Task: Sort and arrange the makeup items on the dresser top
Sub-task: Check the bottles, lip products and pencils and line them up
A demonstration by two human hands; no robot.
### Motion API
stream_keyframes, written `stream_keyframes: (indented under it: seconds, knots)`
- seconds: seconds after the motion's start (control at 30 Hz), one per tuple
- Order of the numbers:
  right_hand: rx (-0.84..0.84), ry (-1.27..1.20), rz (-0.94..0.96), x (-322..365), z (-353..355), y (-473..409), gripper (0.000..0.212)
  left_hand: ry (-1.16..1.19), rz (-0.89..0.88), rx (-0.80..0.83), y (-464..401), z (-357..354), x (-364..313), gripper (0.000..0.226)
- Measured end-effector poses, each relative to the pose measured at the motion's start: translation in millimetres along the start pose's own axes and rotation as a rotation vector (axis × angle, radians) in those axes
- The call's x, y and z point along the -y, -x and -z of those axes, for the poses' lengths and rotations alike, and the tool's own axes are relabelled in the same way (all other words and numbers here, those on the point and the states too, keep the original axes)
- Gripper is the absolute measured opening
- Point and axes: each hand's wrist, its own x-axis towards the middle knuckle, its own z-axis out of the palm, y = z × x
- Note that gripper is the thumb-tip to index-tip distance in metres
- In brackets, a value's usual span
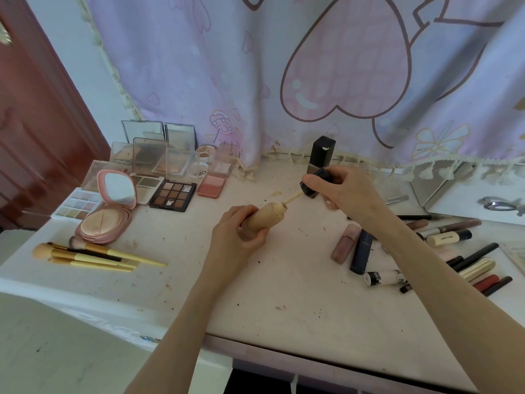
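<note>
Left hand (238,231): wraps bottle (262,218), tilted above the dresser (284,280).
Right hand (343,191): pinches cap (315,184), wand (292,198) half out.
Tip: probably recapping, so line wand with neck, twist gently, avoid drips.

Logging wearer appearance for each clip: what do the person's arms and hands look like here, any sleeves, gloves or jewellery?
Both forearms are bare as far as the frame shows, with no sleeves in view. The left hand and right hand wear no gloves, and no rings, watch or bracelets show on the visible sides. Nail polish cannot be told at this sharpness.
</note>
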Motion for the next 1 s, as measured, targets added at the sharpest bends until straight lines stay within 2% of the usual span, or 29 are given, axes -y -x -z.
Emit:
stream_keyframes:
  seconds: [0.43, 0.57, 0.67, 0.73, 0.87, 1.0]
  knots:
    - [-0.013, -0.07, -0.027, -7.7, 7.8, -0.3, 0.017, 0.001, 0.016, -0.004, 0.5, -0.5, -1.3, 0.028]
    - [-0.024, -0.022, -0.009, -5.1, 5.5, -0.3, 0.024, 0.003, 0.01, -0.006, 1.3, -0.6, -0.9, 0.027]
    - [-0.018, 0.035, 0.035, -1.8, -0.2, -0.1, 0.043, -0.001, 0.008, 0.002, 0.7, -0.7, -0.6, 0.027]
    - [-0.01, 0.078, 0.069, 1.4, -5.0, 0.5, 0.049, -0.004, 0.011, 0.006, 0.2, -0.9, -0.4, 0.028]
    - [-0.013, 0.135, 0.128, 6.4, -9.3, 1.9, 0.051, 0.003, 0.024, 0.004, 0.9, 0.0, -0.6, 0.029]
    - [-0.023, 0.091, 0.098, 6.8, -1.4, 2.2, 0.045, 0.005, 0.024, 0.006, 0.7, 0.5, -0.2, 0.028]
